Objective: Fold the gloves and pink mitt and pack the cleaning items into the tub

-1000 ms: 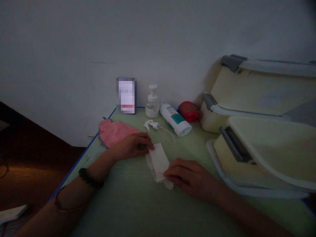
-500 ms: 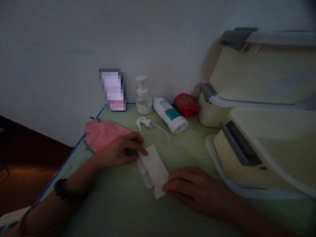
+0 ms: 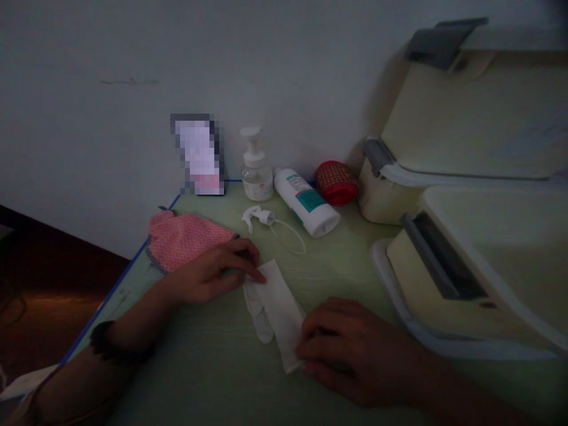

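Note:
A white folded strip, thin like paper or cloth, lies slanting on the green tabletop. Along its left side a narrower piece with a rounded end sticks out; its exact kind I cannot make out. My left hand presses its index fingertip on the strip's upper end, with the thumb curled close by. At the lower right end, the bent fingers of my right hand hold the strip's edge and hide part of it. Just beyond lies a white trigger spray head with a thin tube.
A pink cloth lies beside my left wrist. Along the wall stand a phone, a clear pump bottle, a tipped white bottle and a red patterned container. Cream bins with grey latches fill the right side.
The strip's lower end, creased before, now lies flatter and longer. My right hand has shifted slightly down along it. My left hand stays at the upper end. The view has moved slightly.

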The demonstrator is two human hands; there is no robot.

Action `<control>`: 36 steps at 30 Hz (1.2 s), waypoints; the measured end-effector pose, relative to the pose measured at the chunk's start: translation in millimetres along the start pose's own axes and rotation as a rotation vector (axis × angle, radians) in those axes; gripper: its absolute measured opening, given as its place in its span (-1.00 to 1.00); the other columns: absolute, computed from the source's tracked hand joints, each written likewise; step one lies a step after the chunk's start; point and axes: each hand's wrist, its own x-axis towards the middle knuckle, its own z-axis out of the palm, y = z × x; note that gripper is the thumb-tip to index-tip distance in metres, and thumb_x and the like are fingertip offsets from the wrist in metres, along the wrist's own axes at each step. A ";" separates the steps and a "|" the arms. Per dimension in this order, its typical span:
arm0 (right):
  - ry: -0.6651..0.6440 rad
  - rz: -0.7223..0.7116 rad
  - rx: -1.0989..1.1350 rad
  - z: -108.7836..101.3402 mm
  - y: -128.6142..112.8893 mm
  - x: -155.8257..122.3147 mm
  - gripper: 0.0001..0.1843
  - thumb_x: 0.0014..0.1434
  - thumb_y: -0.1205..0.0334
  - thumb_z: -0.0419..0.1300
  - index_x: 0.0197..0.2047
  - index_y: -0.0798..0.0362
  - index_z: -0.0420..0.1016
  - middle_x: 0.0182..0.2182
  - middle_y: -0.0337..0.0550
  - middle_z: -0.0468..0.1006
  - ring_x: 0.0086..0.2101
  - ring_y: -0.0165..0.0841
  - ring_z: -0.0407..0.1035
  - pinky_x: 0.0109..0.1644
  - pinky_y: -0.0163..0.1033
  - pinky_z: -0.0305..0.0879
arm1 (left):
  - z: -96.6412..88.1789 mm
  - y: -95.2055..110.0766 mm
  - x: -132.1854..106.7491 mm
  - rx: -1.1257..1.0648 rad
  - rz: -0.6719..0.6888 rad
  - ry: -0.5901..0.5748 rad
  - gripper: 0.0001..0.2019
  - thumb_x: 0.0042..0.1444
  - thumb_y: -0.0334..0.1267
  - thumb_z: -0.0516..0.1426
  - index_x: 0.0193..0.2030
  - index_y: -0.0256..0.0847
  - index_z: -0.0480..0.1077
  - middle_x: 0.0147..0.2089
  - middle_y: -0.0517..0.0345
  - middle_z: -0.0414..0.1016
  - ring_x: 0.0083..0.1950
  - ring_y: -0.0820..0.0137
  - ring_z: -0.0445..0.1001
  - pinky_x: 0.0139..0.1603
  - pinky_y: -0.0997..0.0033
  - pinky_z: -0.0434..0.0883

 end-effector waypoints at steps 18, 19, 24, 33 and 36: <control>0.105 -0.124 -0.109 0.5 0.7 3.0 -0.86 0.03 0.37 0.13 -0.29 0.04 0.43 -0.40 -0.25 0.47 -0.34 -0.40 0.29 -0.21 -0.26 0.19 | 23.9 -2.4 9.4 0.284 -0.162 0.185 -0.74 0.23 -0.18 -0.06 -0.05 -0.15 0.36 -0.12 0.10 0.38 -0.11 0.38 0.37 -0.06 0.36 0.31; 0.126 -0.130 -0.110 0.0 0.9 2.5 -0.86 0.02 0.38 0.14 -0.30 0.05 0.43 -0.41 -0.25 0.47 -0.34 -0.40 0.29 -0.20 -0.26 0.19 | 24.5 -2.8 9.3 0.288 -0.156 0.187 -0.74 0.23 -0.19 -0.06 -0.05 -0.14 0.37 -0.12 0.11 0.38 -0.11 0.38 0.37 -0.06 0.37 0.31; 0.125 -0.109 -0.107 -3.3 1.4 2.9 -0.83 -0.02 0.41 0.15 -0.31 0.05 0.45 -0.41 -0.23 0.47 -0.36 -0.40 0.30 -0.22 -0.25 0.19 | 26.4 -4.7 9.0 0.310 -0.137 0.178 -0.72 0.23 -0.20 -0.07 -0.01 -0.09 0.37 -0.16 0.12 0.36 -0.16 0.41 0.37 -0.09 0.39 0.31; -0.003 -0.064 -0.040 -14.6 -0.7 0.6 -0.81 0.04 0.31 0.14 -0.24 0.01 0.50 -0.35 -0.22 0.50 -0.33 -0.40 0.33 -0.18 -0.20 0.20 | 26.2 0.3 10.1 0.324 -0.232 0.214 -0.70 0.22 -0.14 -0.09 -0.04 -0.18 0.34 -0.17 0.09 0.36 -0.17 0.38 0.37 -0.11 0.36 0.32; 0.133 -0.106 -0.089 -14.2 1.2 0.8 -0.82 0.11 0.32 0.10 -0.24 0.08 0.50 -0.33 -0.16 0.52 -0.33 -0.40 0.33 -0.21 -0.23 0.22 | 25.5 5.8 9.7 0.381 -0.352 0.236 -0.70 0.17 -0.07 -0.05 -0.17 -0.25 0.31 -0.26 0.08 0.36 -0.28 0.35 0.37 -0.26 0.35 0.33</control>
